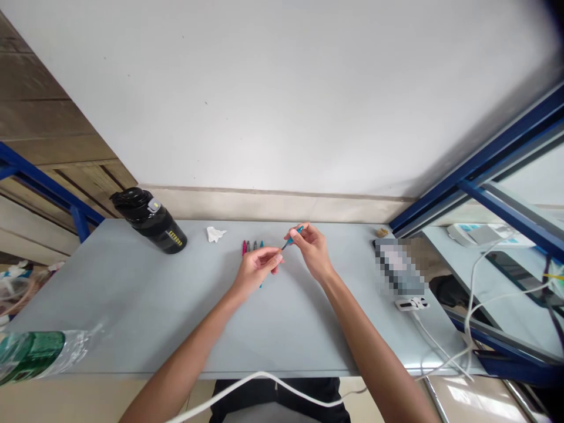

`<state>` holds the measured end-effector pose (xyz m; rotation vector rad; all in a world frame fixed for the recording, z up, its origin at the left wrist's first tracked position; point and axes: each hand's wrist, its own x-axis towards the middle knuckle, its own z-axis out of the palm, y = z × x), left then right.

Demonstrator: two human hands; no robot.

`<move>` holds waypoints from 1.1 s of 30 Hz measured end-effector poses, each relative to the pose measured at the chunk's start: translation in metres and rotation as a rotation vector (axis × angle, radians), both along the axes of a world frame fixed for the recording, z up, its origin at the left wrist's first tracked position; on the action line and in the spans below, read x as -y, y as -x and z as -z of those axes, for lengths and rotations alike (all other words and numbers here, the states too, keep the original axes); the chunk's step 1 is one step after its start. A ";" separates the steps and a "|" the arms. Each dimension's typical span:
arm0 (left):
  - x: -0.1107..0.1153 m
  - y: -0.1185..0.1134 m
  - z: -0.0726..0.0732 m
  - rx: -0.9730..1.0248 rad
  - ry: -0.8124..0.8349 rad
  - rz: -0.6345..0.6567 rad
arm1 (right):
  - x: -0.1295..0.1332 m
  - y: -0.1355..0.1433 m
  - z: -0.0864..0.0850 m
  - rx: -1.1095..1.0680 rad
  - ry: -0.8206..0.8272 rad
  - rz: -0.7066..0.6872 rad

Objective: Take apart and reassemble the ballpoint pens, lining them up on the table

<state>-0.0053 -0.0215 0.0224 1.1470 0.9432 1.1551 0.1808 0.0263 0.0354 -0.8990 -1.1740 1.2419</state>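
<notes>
Slim blue pen, bright blue body, darker narrow section toward its lower end. It was held up over the worktop, slanted, upper end to the right, lower end down toward the left hand. Print on it too small to read.

Right hand: thumb and fingers pinching the blue pen's body. Left hand: thumb and fingers bent in close at the lower end; cannot tell whether they gripped it or only touched it.

More pens lay side by side behind the left hand, partly covered: a pink pen, then dark or grey ones, then another blue pen.

Worktop was pale grey-blue, smooth, set against a white wall with a beige strip along its foot. Crumpled tissue left of the pens; black bottle with yellow lettering farther left; green plastic bottle at the near left corner. On the right: small brown object, unclear what, a pixelated phone-like item, a white plug-like piece on a white cable. Blue metal frame on that side; tiled floor below.
</notes>
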 end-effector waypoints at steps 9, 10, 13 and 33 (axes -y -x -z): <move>-0.014 0.011 0.005 0.224 0.049 -0.288 | 0.007 -0.007 0.020 0.163 0.097 -0.199; -0.016 0.013 0.005 0.246 0.058 -0.295 | 0.010 -0.004 0.019 0.199 0.080 -0.214; -0.018 0.016 0.006 0.290 0.066 -0.295 | 0.018 0.006 0.018 0.250 0.055 -0.252; -0.029 0.060 -0.002 0.894 0.172 -0.299 | 0.022 0.017 0.022 0.112 0.144 -0.235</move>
